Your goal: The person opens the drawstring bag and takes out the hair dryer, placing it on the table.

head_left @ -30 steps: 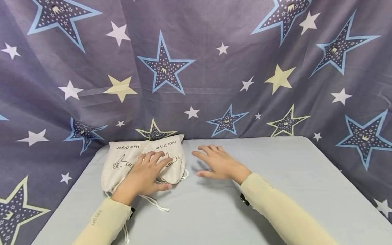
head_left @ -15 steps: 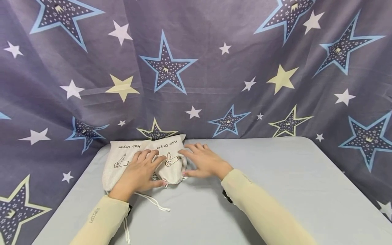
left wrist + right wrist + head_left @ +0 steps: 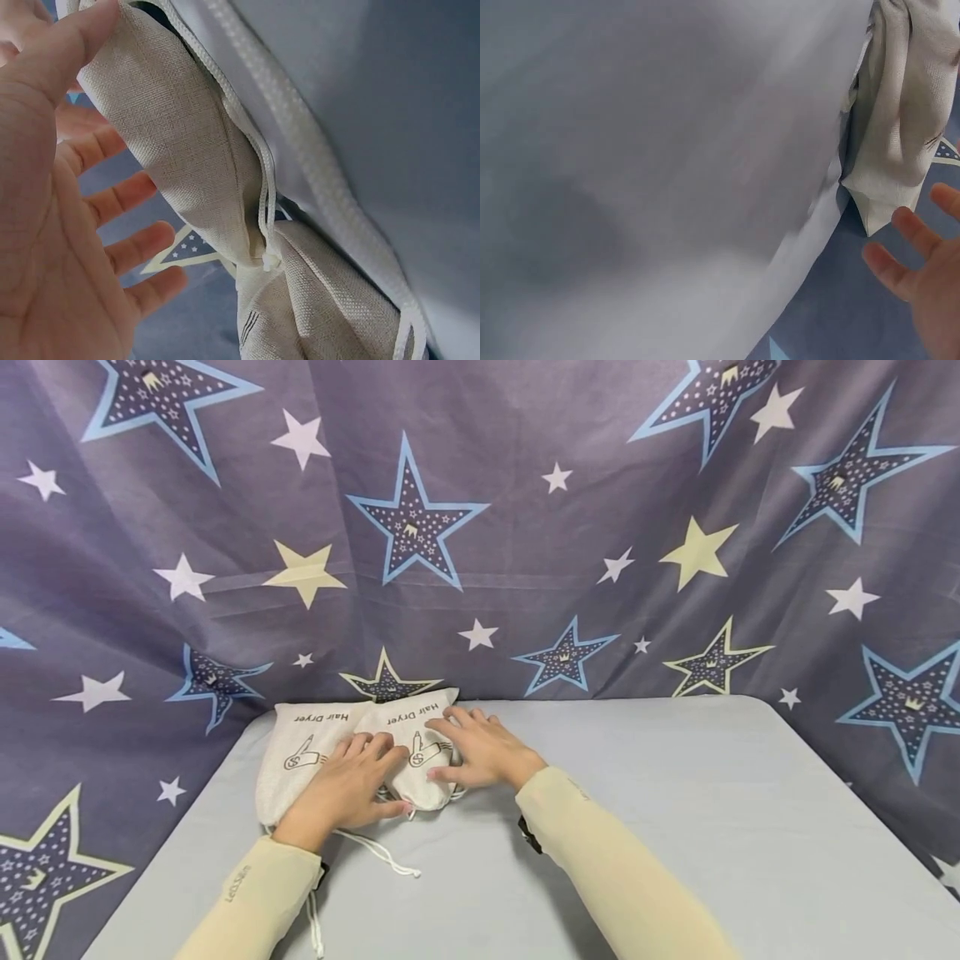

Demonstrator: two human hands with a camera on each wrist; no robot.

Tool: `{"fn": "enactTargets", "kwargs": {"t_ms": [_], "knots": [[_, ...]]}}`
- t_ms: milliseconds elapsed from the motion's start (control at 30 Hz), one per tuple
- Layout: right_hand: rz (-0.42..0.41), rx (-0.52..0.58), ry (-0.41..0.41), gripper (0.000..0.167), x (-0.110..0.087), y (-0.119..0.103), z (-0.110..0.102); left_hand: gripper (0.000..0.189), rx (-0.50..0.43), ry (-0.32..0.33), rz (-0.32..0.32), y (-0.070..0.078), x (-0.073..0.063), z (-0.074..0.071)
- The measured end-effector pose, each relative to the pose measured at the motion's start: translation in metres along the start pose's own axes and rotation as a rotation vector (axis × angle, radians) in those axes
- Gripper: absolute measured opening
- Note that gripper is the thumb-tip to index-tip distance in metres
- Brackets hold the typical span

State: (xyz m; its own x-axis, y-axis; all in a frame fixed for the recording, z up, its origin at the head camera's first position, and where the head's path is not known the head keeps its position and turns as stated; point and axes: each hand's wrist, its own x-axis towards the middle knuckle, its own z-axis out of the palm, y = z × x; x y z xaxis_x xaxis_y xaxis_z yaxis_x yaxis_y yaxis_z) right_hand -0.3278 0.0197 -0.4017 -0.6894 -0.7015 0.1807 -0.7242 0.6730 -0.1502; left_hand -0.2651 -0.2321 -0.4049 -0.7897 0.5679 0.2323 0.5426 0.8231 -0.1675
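Note:
Two cream cloth drawstring bags printed "Hair Dryer" lie side by side at the back left of the table: a left bag (image 3: 300, 735) and a right bag (image 3: 422, 757), which overlaps its neighbour. My left hand (image 3: 351, 785) spreads over the place where they meet, thumb reaching to the right bag's gathered mouth. In the left wrist view its fingers (image 3: 135, 195) are apart and loosely bent. My right hand (image 3: 483, 752) is over the right bag's right edge, fingers spread. The right wrist view shows its fingertips (image 3: 904, 217) right by a corner of the bag.
White drawstring cords (image 3: 382, 852) trail from the bags across the pale grey table (image 3: 637, 827). A dark curtain (image 3: 510, 560) with stars hangs behind the table's back edge and down its sides.
My right hand has moved left, from above the bare tabletop to over the right bag. My left hand has shifted only slightly; the bags stay about where they were.

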Motion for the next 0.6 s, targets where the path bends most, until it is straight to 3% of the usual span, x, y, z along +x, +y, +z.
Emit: {"fn": "enactTargets", "kwargs": {"t_ms": [600], "knots": [[0.047, 0.086, -0.026, 0.069, 0.012, -0.005, 0.011, 0.076, -0.044, -0.028, -0.017, 0.001, 0.001, 0.007]]}}
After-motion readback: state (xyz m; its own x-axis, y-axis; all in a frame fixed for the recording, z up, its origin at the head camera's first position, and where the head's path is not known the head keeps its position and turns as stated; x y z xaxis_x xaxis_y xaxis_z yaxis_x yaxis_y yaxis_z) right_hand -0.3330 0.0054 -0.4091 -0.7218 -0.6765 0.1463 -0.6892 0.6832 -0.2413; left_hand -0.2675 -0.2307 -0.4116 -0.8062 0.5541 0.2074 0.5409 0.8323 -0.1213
